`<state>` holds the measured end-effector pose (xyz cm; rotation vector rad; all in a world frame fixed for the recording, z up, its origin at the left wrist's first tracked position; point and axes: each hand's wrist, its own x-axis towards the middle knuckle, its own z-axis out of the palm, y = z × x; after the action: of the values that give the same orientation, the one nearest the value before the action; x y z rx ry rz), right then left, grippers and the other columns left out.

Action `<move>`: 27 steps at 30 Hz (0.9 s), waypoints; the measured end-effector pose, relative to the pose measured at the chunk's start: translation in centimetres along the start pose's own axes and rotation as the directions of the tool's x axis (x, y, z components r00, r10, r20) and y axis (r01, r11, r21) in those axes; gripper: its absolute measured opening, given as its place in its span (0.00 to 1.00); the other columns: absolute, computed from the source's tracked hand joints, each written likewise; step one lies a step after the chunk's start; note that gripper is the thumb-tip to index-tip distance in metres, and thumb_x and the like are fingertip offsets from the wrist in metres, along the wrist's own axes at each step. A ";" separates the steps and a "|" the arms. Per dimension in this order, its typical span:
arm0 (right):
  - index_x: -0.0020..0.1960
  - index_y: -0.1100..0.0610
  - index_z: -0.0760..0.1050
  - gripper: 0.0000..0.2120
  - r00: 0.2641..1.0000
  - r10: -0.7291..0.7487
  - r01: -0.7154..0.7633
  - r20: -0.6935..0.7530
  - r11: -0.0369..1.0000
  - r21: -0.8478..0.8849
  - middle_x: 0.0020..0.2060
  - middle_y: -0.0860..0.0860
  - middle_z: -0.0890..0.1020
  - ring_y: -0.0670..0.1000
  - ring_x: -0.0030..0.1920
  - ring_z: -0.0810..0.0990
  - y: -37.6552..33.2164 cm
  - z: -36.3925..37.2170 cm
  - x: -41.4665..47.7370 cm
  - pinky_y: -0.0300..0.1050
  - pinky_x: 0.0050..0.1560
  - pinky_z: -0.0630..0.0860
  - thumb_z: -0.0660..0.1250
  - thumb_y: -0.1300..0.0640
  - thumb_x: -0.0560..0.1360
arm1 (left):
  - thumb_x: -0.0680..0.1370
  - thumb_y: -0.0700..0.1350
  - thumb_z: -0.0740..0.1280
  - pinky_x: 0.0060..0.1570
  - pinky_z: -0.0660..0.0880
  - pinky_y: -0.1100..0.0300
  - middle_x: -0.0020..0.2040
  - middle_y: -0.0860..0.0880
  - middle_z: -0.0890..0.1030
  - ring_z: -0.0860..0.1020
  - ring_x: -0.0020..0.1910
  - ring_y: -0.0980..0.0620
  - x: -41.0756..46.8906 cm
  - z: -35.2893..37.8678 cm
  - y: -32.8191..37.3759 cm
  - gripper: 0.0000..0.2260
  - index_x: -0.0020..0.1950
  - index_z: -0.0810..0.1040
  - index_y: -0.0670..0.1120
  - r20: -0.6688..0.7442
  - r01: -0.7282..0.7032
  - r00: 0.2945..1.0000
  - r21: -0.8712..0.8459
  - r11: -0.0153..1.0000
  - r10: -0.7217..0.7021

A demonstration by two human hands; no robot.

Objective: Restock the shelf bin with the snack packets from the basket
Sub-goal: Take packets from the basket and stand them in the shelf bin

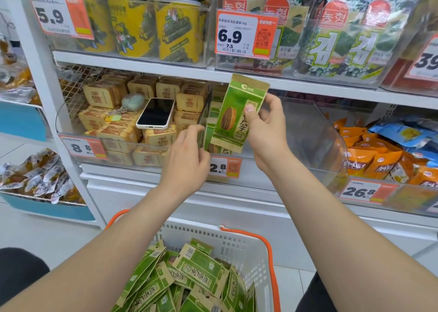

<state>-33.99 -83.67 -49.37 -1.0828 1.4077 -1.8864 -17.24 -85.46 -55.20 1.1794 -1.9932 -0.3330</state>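
Note:
My right hand (266,126) holds a green sunflower-seed packet (234,119) upright in front of the clear shelf bin (315,131). My left hand (189,155) rests against the bin's front left corner, its fingers touching the green packets (209,122) standing at the bin's left side. The rest of the bin looks bare. Below, a white basket with an orange handle (248,247) holds several more green packets (189,278) in a loose pile.
A phone (155,116) and a key charm lie on tan packets in the bin to the left. Orange and blue snack bags fill the bin at right. Yellow cans and seaweed packs stand on the shelf above. Price tags hang along the shelf fronts.

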 end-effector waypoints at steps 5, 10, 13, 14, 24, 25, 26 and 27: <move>0.61 0.51 0.71 0.10 0.991 0.073 -0.049 0.112 0.978 -0.200 0.52 0.54 0.86 0.57 0.52 0.85 1.2 0.5 0.5 0.61 0.56 0.83 0.64 0.63 0.83 | 0.80 0.43 0.65 0.47 0.71 0.50 0.60 0.46 0.79 0.78 0.53 0.43 0.0 -0.1 -0.6 0.22 0.73 0.69 0.49 -0.016 -0.048 0.999 0.016 0.999 0.048; 0.63 0.53 0.73 0.19 0.954 0.261 -0.047 0.150 0.619 -0.784 0.52 0.53 0.82 0.56 0.56 0.80 1.8 0.2 0.2 0.51 0.52 0.82 0.67 0.57 0.72 | 0.80 0.42 0.65 0.46 0.68 0.52 0.60 0.46 0.79 0.77 0.52 0.45 0.0 0.0 -0.5 0.21 0.73 0.69 0.48 -0.027 -0.062 0.998 0.015 0.998 0.062; 0.59 0.55 0.75 0.20 0.925 0.349 -0.084 0.153 0.578 -0.812 0.50 0.54 0.82 0.54 0.47 0.84 1.5 0.3 0.6 0.49 0.40 0.85 0.71 0.54 0.68 | 0.80 0.41 0.65 0.45 0.66 0.53 0.58 0.46 0.79 0.77 0.50 0.45 -0.2 0.1 -0.3 0.19 0.71 0.70 0.46 -0.040 -0.061 0.997 0.020 0.998 0.062; 0.56 0.55 0.78 0.17 0.913 0.371 -0.090 0.168 0.587 -0.804 0.48 0.53 0.84 0.52 0.43 0.86 1.3 0.3 0.9 0.46 0.34 0.85 0.72 0.55 0.68 | 0.80 0.40 0.65 0.45 0.65 0.53 0.58 0.45 0.79 0.77 0.51 0.44 -0.3 0.2 -0.2 0.19 0.70 0.71 0.46 -0.040 -0.064 0.997 0.024 0.998 0.065; 0.39 0.58 0.79 0.21 0.937 0.316 -0.094 0.149 0.639 -0.763 0.43 0.55 0.87 0.55 0.47 0.86 2.6 1.0 2.7 0.54 0.39 0.86 0.88 0.56 0.55 | 0.78 0.40 0.66 0.52 0.70 0.54 0.62 0.47 0.78 0.77 0.57 0.47 -0.6 0.6 -0.7 0.17 0.68 0.73 0.45 -0.024 -0.103 0.994 0.085 0.991 0.105; 0.38 0.59 0.80 0.23 0.948 0.289 -0.089 0.130 0.638 -0.765 0.42 0.54 0.86 0.54 0.48 0.85 2.9 1.2 2.9 0.55 0.42 0.86 0.89 0.54 0.53 | 0.78 0.40 0.66 0.53 0.71 0.53 0.61 0.47 0.78 0.77 0.57 0.47 -0.6 0.6 -0.8 0.17 0.67 0.74 0.45 -0.025 -0.108 0.994 0.089 0.990 0.111; 0.39 0.60 0.81 0.24 0.960 0.256 -0.082 0.110 0.638 -0.766 0.42 0.52 0.86 0.53 0.48 0.84 3.2 1.3 3.0 0.55 0.43 0.85 0.89 0.52 0.52 | 0.78 0.40 0.66 0.52 0.71 0.53 0.61 0.48 0.77 0.76 0.56 0.47 -0.6 0.6 -0.8 0.16 0.65 0.74 0.45 -0.026 -0.113 0.993 0.092 0.989 0.116; 0.40 0.58 0.82 0.24 0.971 0.222 -0.074 0.090 0.637 -0.768 0.42 0.51 0.85 0.52 0.49 0.83 3.5 1.4 3.0 0.54 0.44 0.84 0.89 0.50 0.52 | 0.78 0.40 0.66 0.52 0.71 0.53 0.60 0.48 0.77 0.76 0.56 0.48 -0.6 0.6 -0.8 0.14 0.64 0.75 0.45 -0.028 -0.116 0.992 0.094 0.989 0.119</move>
<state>-34.53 -87.92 -51.68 -1.3977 2.1838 -1.0012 -17.02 -85.49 -56.39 1.1108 -2.0575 -0.1614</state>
